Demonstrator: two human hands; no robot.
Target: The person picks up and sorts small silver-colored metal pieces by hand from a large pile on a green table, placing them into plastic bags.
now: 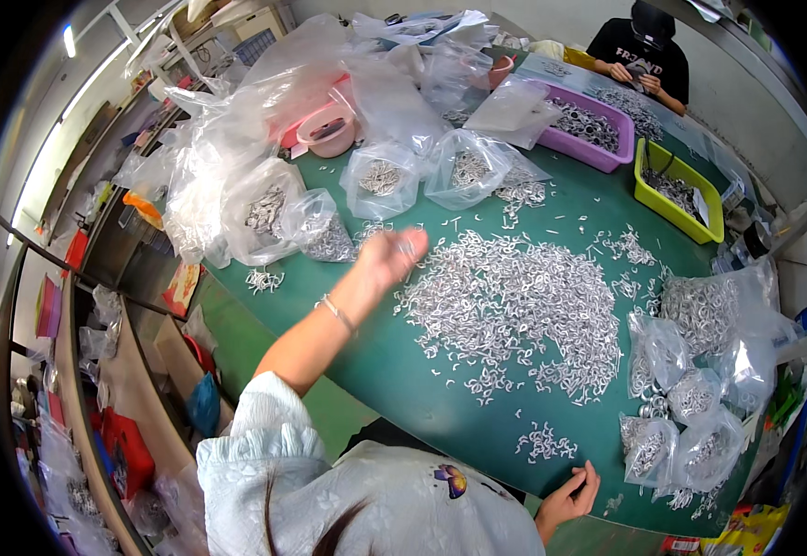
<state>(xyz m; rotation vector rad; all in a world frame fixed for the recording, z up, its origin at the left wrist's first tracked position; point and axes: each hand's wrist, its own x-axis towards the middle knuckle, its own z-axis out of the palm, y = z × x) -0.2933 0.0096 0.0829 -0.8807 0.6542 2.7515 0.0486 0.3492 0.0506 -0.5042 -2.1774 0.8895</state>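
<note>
Pieces of silvery metal (pixel 519 310), small and hook-like, lie in a broad heap across the middle of the green counter (pixel 375 366). Near the heap's left edge, the left hand (pixel 392 257) reaches out, blurred; whether its fingers are open, closed or gripping something cannot be told. A bracelet (pixel 336 313) circles that wrist. At the near edge of the counter, the right hand (pixel 570 496) has its fingers loosely bent and parted from the thumb, with a small cluster (pixel 545 443) of the same pieces just beyond it. Clear bags (pixel 324 232) holding metal parts stand beyond the left hand, and filled bags (pixel 705 454) crowd the counter's right side. Farther back are a pink bowl (pixel 329 142), a purple tray (pixel 616 162) and a yellow-green tray (pixel 672 218), both trays holding metal parts. A co-worker (pixel 646 56) in black sits at the far end, hands raised together.
</note>
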